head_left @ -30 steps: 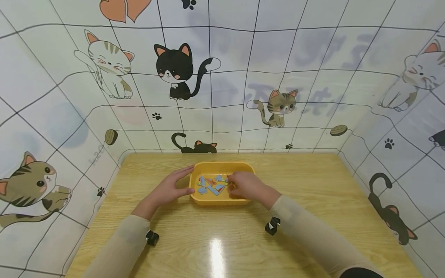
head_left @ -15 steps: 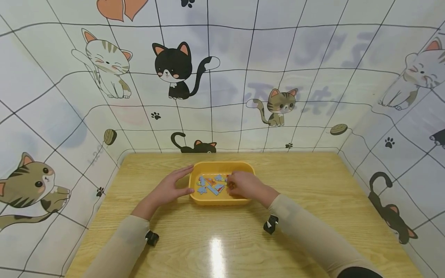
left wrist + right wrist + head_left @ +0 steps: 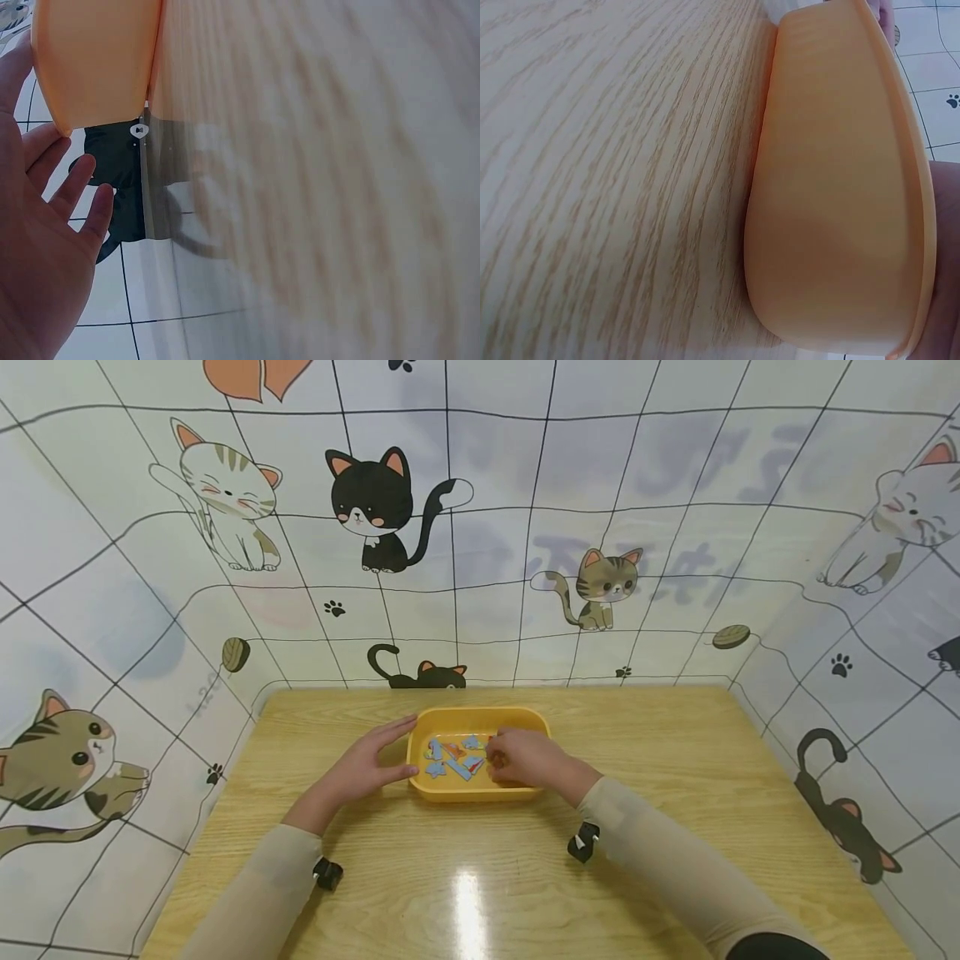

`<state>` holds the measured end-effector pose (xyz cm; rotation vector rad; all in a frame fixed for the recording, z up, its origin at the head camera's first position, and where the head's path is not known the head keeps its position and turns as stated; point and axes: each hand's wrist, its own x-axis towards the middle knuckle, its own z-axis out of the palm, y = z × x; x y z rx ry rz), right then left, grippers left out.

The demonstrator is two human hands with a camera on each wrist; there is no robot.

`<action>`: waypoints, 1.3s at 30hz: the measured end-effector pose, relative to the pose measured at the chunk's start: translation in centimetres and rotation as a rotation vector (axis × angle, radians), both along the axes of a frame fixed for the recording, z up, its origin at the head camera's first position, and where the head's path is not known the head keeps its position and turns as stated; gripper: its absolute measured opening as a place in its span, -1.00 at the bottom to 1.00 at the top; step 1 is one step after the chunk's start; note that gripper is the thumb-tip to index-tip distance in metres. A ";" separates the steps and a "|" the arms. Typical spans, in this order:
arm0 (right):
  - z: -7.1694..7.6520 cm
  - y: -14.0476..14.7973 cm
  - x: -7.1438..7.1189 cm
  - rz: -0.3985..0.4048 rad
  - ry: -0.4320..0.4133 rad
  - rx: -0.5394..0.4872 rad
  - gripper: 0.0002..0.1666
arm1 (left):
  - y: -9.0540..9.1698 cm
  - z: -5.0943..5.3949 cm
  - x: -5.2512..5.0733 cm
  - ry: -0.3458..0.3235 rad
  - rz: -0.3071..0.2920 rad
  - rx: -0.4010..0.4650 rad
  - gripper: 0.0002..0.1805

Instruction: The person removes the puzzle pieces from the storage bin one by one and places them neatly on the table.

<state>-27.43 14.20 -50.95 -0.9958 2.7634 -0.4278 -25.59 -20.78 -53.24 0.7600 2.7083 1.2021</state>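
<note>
A shallow yellow tray (image 3: 442, 795) stands on the wooden table, holding several small flat pieces (image 3: 459, 768) in light blue, some marked red or orange. One blue piece (image 3: 436, 769) looks star-shaped. My left hand (image 3: 363, 766) rests against the tray's left end with spread fingers. In the left wrist view its fingertips (image 3: 60, 133) touch the tray's rim. My right hand (image 3: 528, 756) reaches over the tray's right part, fingers bent down inside. A bit of red shows by those fingers, but whether they pinch a piece is hidden. In the right wrist view, the tray wall (image 3: 840, 187) covers them.
The wooden table (image 3: 390, 877) extends around the tray, with a bright glare spot near its front. Behind and beside it stand white gridded walls (image 3: 495, 543) printed with cartoon cats. A small black device (image 3: 327, 873) is worn on each wrist.
My right hand shifts very slightly left within the tray. The left hand stays on the tray's end, and the pieces look unmoved. The head view tilts a little.
</note>
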 end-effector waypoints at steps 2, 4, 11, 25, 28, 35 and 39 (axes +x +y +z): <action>0.0 0.0 0.0 0.006 0.001 -0.005 -0.87 | 0.0 0.0 0.0 -0.003 0.000 0.003 -0.03; -0.1 -0.1 -0.1 0.014 0.002 -0.008 -0.87 | 0.0 0.0 0.0 -0.007 -0.001 0.005 -0.02; 0.0 -0.2 -0.2 0.055 0.011 -0.016 -0.92 | 0.0 0.1 0.0 -0.008 -0.004 0.015 -0.03; -0.1 -0.3 -0.4 0.076 -0.022 -0.021 -0.88 | 0.0 0.1 0.0 -0.010 -0.005 0.010 -0.02; 0.0 -0.3 -0.3 0.089 -0.013 -0.020 -0.88 | 0.0 0.0 0.0 -0.005 -0.008 0.011 -0.02; 0.0 -0.5 -0.3 0.120 0.008 -0.022 -0.90 | -0.1 -0.1 -0.1 -0.004 -0.009 0.009 -0.02; 0.0 -0.5 -0.2 0.128 0.013 -0.017 -0.89 | -0.1 -0.1 -0.1 -0.003 -0.008 0.005 -0.02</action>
